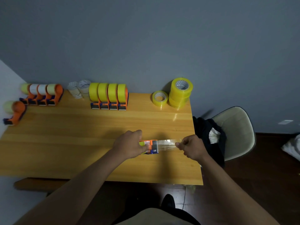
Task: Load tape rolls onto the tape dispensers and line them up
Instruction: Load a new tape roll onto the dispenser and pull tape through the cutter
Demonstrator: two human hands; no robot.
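Fingers (179,145) of the right hand (192,147) pinch the end of a clear, shiny strip (167,144) of tape. The strip is thin and flat and a bit wrinkly. It runs straight from those fingers to a dispenser (151,146). The left hand (129,144) lies over the dispenser, with its fingers curled round it and holding it on the worktop (81,127). The dispenser is orange and blue plastic, with a bit of yellow roll showing under the hand. It sits near the front of the worktop, toward the right side.

The worktop is smooth yellow wood with long grain lines.

At the back, four dispensers (108,96) stand in a neat row, touching side by side. Each holds a fat round yellow roll. To their left are two clear empty rings (79,89). Further left, four more dispensers (43,94) stand in a row with pale rolls. One lone dispenser (14,112) sits at the left edge, apart from that row.

At the back right, round yellow rolls sit in a stack (180,93), and one small roll (159,99) lies flat just beside it.

A pale curved chair (238,132) stands past the right edge, with dark cloth (204,127) on it.
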